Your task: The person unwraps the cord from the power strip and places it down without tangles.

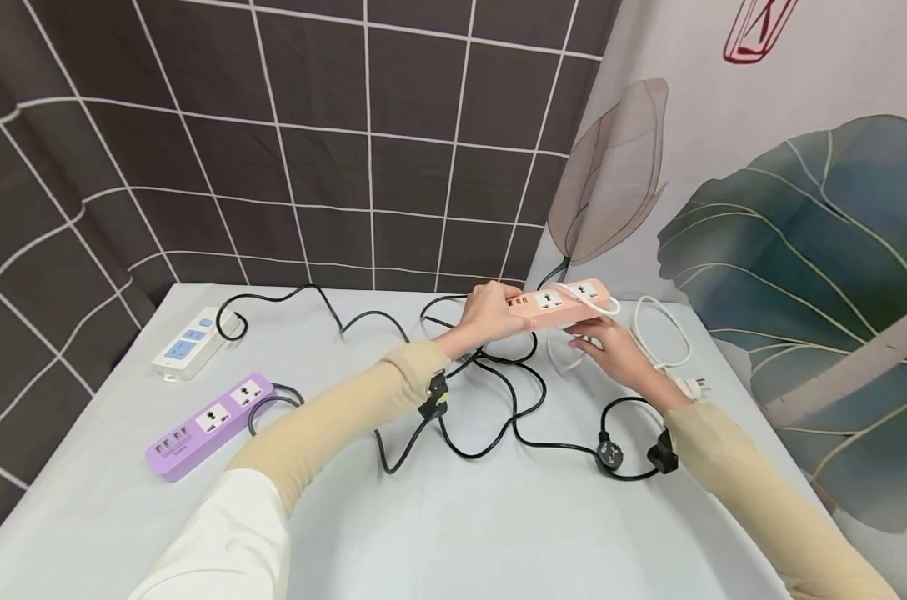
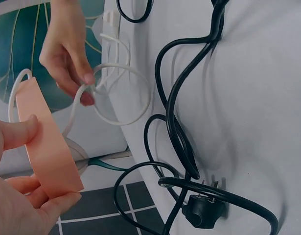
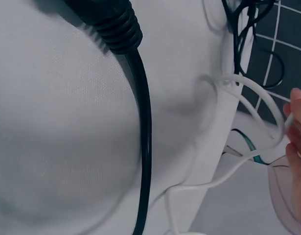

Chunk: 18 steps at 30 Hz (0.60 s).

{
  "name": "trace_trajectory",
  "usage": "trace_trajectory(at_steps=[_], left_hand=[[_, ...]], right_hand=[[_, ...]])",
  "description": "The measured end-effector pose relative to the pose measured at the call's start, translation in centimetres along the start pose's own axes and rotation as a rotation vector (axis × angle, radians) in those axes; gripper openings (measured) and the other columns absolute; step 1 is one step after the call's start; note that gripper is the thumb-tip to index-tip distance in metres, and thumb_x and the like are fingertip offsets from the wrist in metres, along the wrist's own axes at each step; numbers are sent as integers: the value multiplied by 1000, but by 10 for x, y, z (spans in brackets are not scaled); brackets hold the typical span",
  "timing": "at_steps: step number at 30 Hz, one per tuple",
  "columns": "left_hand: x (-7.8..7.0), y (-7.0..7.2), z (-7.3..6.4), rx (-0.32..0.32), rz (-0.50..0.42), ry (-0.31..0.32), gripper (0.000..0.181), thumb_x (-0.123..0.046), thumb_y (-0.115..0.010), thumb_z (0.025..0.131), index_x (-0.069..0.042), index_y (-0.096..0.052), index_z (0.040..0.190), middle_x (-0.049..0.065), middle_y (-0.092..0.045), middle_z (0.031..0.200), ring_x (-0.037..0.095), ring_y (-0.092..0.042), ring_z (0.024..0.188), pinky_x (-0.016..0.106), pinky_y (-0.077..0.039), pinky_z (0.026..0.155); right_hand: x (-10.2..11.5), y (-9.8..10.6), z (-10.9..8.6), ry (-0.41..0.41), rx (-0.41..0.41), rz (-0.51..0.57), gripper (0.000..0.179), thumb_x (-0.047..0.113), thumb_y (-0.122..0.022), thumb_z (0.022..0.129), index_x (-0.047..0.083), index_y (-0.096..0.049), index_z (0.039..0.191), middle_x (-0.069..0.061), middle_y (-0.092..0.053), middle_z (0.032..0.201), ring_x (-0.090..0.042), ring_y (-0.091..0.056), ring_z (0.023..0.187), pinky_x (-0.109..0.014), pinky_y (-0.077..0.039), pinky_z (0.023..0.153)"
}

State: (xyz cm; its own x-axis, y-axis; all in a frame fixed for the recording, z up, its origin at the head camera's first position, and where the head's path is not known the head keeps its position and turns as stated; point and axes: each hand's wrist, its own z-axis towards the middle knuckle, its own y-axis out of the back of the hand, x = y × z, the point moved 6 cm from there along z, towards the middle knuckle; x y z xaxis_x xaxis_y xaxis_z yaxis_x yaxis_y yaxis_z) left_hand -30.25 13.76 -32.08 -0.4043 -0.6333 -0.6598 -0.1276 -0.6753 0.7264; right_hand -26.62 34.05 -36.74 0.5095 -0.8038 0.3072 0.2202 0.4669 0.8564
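My left hand (image 1: 489,312) grips one end of a peach power strip (image 1: 560,317), lifted above the far side of the table. Its white sockets and USB ports show in the head view, and the left wrist view shows its plain underside. My right hand (image 1: 611,352) is just below and to the right of the strip. Between its thumb and fingers it pinches the strip's white cord (image 2: 73,113), as the left wrist view shows. A loop of this cord hangs by the right fingers. The white plug (image 1: 691,387) lies near the table's right edge.
A purple power strip (image 1: 212,435) and a white strip with blue sockets (image 1: 192,348) lie on the left of the table (image 1: 453,533). Tangled black cords (image 1: 515,408) cross the middle. One black plug (image 1: 609,454) lies at the right. Curtains hang behind.
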Motion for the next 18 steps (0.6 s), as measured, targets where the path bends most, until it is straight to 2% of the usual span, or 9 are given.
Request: trace_trajectory(at_steps=[4,7,11,14,18], left_hand=[[0,0,1,1,-14,2,47,-32,-80,74,-14,-71,116,0,-74,99,12,-63,83,20,-42,66],[1,-1,1,6,-21,12,46,-32,-80,74,-14,-71,115,1,-74,99,12,-63,83,20,-42,66],[3,-5,1,29,-18,22,47,-31,-80,75,-13,-70,117,2,-74,101,12,-63,84,19,-42,66],[2,-7,1,53,-13,14,50,-31,-79,75,-12,-68,121,3,-73,104,13,-62,86,19,-41,66],[-1,-12,1,78,4,3,54,-30,-80,75,-9,-66,123,4,-73,108,14,-61,88,18,-39,67]], right_hand=[[-6,1,3,-29,-47,46,15,-2,-72,79,-4,-72,95,-17,-72,96,-33,-66,89,-48,-50,75],[-12,6,1,-77,-68,40,14,1,-72,80,-1,-73,94,-14,-74,92,-24,-67,81,-42,-51,71],[-18,15,-1,-148,-77,-16,16,7,-72,83,-1,-73,97,-17,-74,90,-16,-54,62,-29,-41,58],[-22,25,-1,-162,-128,-75,18,3,-71,82,-6,-70,98,-24,-71,87,-22,-50,58,-30,-39,55],[-28,42,-3,-199,-219,-149,11,-4,-68,82,-8,-69,92,-25,-68,83,-30,-56,64,-35,-40,57]])
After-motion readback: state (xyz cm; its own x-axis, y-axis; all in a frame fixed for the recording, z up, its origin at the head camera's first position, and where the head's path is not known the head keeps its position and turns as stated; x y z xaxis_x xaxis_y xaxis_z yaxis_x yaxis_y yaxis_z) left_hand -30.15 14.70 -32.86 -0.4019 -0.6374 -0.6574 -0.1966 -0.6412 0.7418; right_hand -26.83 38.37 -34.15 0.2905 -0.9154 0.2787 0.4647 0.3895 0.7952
